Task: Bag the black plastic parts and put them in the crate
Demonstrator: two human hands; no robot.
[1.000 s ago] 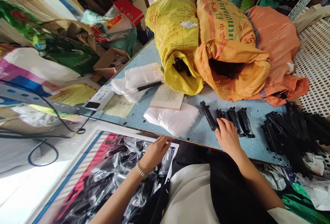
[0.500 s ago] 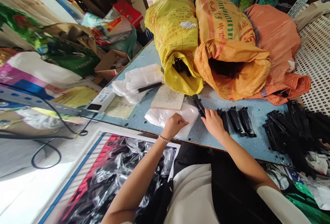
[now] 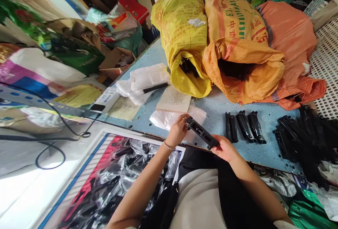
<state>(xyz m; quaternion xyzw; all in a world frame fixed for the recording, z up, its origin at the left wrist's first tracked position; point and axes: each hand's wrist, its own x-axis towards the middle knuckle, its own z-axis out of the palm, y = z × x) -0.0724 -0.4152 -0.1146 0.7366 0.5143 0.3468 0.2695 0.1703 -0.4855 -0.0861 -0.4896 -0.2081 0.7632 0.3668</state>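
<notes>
I hold a long black plastic part [image 3: 202, 134] between both hands, just above the near edge of the blue table [image 3: 216, 111]. My left hand [image 3: 177, 132] pinches its upper left end. My right hand [image 3: 223, 148] grips its lower right end. Right of my hands, three similar black parts [image 3: 244, 127] lie side by side on the table. A stack of clear plastic bags [image 3: 173, 118] lies under my left hand.
A pile of black parts [image 3: 303, 134] sits at the table's right. Yellow [image 3: 182, 35], orange [image 3: 237, 46] and light-orange [image 3: 287, 39] woven sacks lie at the back. A carton of bagged black items [image 3: 118, 179] stands at my lower left. A perforated white shelf [image 3: 326, 63] is at the right.
My right hand took one black part from the row on the table and drew it toward me. My left hand rose from the carton over the bags and grasped the part's other end.
</notes>
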